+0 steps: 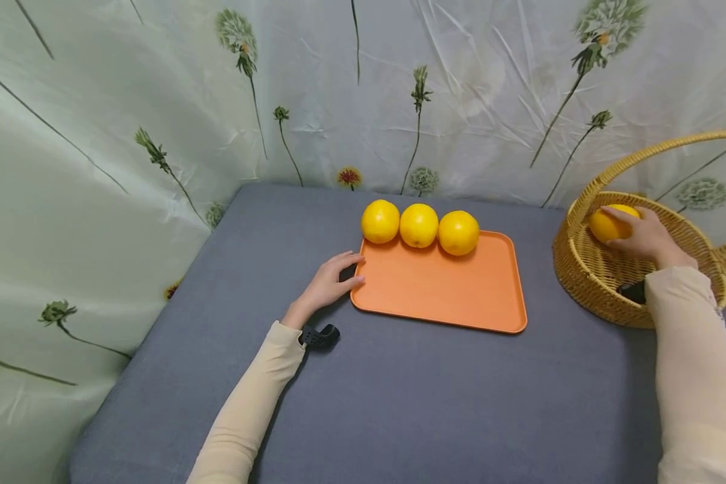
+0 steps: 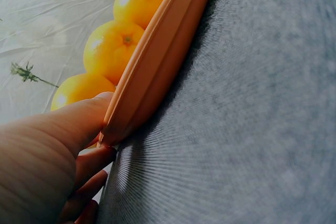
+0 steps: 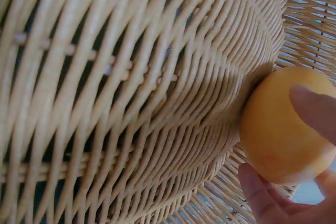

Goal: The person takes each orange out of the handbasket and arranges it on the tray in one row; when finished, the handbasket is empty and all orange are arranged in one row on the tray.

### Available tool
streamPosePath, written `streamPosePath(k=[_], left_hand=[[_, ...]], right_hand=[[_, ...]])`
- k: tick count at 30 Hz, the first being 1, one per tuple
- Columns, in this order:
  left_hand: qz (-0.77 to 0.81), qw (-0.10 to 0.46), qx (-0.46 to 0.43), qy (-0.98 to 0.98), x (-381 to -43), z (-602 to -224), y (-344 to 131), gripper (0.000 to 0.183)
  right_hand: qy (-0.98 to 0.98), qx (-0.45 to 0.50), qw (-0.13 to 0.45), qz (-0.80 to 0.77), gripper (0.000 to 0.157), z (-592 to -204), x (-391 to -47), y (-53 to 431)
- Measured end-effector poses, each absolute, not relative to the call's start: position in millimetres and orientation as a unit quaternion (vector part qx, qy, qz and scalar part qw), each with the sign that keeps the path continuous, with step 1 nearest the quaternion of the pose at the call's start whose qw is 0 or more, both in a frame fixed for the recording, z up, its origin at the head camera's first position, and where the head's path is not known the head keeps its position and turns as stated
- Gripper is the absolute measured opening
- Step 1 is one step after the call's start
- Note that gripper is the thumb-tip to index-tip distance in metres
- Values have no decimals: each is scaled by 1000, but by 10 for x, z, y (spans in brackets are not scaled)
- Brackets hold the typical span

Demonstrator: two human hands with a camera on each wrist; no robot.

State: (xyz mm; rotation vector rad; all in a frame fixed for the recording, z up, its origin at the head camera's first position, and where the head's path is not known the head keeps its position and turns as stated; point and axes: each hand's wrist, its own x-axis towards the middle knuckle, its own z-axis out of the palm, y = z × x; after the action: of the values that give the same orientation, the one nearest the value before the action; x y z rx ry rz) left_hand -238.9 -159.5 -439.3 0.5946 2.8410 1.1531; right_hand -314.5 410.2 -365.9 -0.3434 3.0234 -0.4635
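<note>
At the tray's left edge, my left hand [image 1: 331, 282] pinches the orange tray [image 1: 435, 292]. In the left wrist view the thumb [image 2: 79, 121] lies over the rim and the fingers are beneath it. Three oranges [image 1: 419, 226] stand side by side in a row along the tray's far edge. To the right, my right hand [image 1: 644, 236] reaches into a wicker basket [image 1: 587, 286] and grips another orange [image 1: 611, 224]. The right wrist view shows thumb and fingers around that orange [image 3: 286, 129], close to the woven wicker.
The basket's tall arched handle [image 1: 641, 156] rises over the right forearm's far side. A grey cloth [image 1: 435, 396] covers the table. Behind it hangs a pale curtain [image 1: 339, 101] printed with dandelions. A black strap [image 1: 318, 337] is on the left wrist.
</note>
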Motion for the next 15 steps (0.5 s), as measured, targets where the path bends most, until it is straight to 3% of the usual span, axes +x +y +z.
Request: streamPosePath(k=[11,15], left_hand=[[367,14,202,908,-2351,-4429,-1553,48],[368,12,202,908,-2359,-4430,-1562,48]], right_hand=[[984,-22,21,-177,62,-3653,-2974,4130],[989,-18,-14,-145,50,-3569,-2986,4141]])
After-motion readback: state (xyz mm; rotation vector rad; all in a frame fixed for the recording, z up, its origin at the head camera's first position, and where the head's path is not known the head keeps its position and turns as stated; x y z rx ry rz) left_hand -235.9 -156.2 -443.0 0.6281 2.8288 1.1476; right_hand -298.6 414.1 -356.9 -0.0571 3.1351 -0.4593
